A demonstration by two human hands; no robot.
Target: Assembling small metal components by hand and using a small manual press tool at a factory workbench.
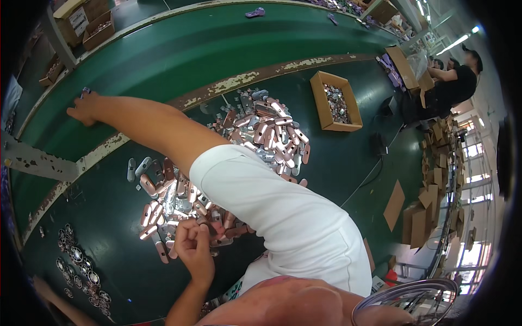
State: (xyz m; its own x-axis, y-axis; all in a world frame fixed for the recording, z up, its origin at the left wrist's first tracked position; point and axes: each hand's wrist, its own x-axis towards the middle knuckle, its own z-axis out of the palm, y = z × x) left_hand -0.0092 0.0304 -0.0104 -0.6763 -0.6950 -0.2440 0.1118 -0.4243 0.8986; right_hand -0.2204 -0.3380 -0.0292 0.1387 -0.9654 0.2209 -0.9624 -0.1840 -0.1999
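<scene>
My right arm, in a white sleeve, stretches across to the far left over a green conveyor belt [174, 51]. My right hand [84, 108] is closed over a small purple piece [86, 91], partly hidden by its fingers. Close to my body, my left hand [193, 242] has its fingers curled and its thumb pressed on a copper-coloured oblong part [204, 221]. Around it lies a heap of shiny oblong metal casings [155, 212], copper and silver, partly covered by my right arm. A second heap of such casings [272, 127] lies beyond the arm.
A cardboard box of small metal parts [356, 111] stands right of the heaps. Round metal-rimmed pieces [79, 266] lie at left, near another person's arm [54, 299]. Purple pieces [254, 12] rest on the belt. A grey metal bracket [41, 160] juts in. A person in black [454, 89] works at right.
</scene>
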